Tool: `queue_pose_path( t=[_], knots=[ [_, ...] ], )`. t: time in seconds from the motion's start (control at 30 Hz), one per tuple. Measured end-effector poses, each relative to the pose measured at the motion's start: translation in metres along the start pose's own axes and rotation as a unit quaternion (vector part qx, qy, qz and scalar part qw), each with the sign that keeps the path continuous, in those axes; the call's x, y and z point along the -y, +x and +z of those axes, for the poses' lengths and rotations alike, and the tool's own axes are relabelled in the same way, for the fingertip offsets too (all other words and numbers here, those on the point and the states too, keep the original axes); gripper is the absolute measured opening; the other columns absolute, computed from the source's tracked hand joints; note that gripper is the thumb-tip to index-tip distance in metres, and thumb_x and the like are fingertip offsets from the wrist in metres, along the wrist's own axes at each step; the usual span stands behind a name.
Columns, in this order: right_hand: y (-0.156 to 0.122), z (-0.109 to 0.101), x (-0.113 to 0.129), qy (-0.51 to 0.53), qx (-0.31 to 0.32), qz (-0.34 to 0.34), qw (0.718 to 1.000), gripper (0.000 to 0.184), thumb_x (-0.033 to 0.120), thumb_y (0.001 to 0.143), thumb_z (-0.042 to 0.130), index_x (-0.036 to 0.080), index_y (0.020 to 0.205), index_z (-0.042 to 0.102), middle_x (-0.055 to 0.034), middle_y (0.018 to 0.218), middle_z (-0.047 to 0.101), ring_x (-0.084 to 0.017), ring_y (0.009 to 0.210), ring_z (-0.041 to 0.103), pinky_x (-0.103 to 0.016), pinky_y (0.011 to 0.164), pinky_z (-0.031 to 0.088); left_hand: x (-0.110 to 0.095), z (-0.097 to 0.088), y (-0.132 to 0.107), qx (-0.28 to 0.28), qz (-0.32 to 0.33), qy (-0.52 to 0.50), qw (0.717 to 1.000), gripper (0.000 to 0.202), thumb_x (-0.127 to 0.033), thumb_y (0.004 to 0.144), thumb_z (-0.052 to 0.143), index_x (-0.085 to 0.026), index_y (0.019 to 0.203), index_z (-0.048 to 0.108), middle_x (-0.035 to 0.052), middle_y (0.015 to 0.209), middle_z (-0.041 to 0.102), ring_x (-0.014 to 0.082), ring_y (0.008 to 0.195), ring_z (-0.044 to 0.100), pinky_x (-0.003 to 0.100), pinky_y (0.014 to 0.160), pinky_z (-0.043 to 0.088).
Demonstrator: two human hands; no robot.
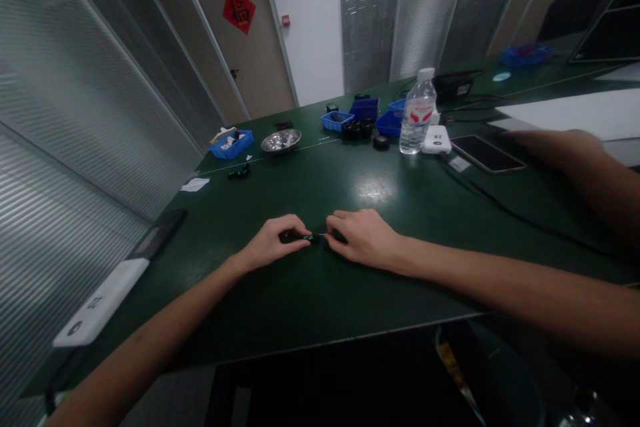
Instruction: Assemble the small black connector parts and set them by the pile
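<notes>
Both my hands rest on the dark green table (pixel 300 307) near its front edge. My left hand (pixel 274 242) is closed, its fingers pinching a small black part (pixel 311 238). My right hand (pixel 361 237) is closed too, gripping a thin dark tool (pixel 334 236) whose tip meets the small part. The part's shape is too small and dark to make out.
Blue bins (pixel 337 121) (pixel 231 144), a metal bowl (pixel 281 141), a water bottle (pixel 417 111), a white power bank (pixel 436 140) and a phone (pixel 486 154) stand at the far side. Another person's arm (pixel 575 153) lies at the right. A black cable (pixel 505 208) crosses the table.
</notes>
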State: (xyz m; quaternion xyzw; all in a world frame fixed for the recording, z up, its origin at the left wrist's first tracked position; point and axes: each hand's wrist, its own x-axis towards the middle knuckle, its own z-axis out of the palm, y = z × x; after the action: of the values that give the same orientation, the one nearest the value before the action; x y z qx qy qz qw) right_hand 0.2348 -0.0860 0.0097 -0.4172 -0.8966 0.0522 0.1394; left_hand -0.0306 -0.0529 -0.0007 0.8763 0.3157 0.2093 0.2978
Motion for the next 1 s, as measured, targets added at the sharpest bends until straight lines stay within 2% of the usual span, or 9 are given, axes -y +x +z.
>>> queue_pose_path(
  t=[0.27,0.53,1.0],
  knots=[
    [-0.0013,-0.0004,0.0010,0.005,-0.019,-0.005,1.000,0.021,0.036,0.099,0.052,0.018,0.097,0.062,-0.0040,0.095,0.068,-0.013,0.067,0.055,-0.028,0.058,0.023,-0.0011,-0.0003,-0.0008,0.000,0.009,0.019,1.000,0.021,-0.035,0.095,0.067,-0.017,0.106,0.070,0.0065,0.103,0.066,0.0180,0.092,0.061,0.030,0.080,0.049],
    [-0.0018,0.0015,0.0028,0.008,-0.012,-0.021,1.000,0.021,0.036,0.100,0.051,0.018,0.099,0.063,-0.0041,0.095,0.067,-0.013,0.068,0.055,-0.028,0.058,0.024,-0.0034,-0.0018,-0.0006,0.010,0.016,0.030,0.999,0.021,-0.034,0.097,0.065,-0.017,0.109,0.069,0.0075,0.106,0.065,0.0189,0.095,0.061,0.031,0.082,0.050],
    [-0.0028,0.0045,0.0045,0.017,-0.016,-0.066,0.998,0.024,0.035,0.103,0.047,0.017,0.103,0.063,-0.0047,0.096,0.065,-0.012,0.067,0.051,-0.028,0.057,0.024,-0.0005,0.0009,0.0009,0.015,0.071,0.008,0.997,0.021,-0.029,0.097,0.066,-0.020,0.114,0.072,0.0075,0.109,0.071,0.0199,0.103,0.064,0.036,0.094,0.052]
  ],
)
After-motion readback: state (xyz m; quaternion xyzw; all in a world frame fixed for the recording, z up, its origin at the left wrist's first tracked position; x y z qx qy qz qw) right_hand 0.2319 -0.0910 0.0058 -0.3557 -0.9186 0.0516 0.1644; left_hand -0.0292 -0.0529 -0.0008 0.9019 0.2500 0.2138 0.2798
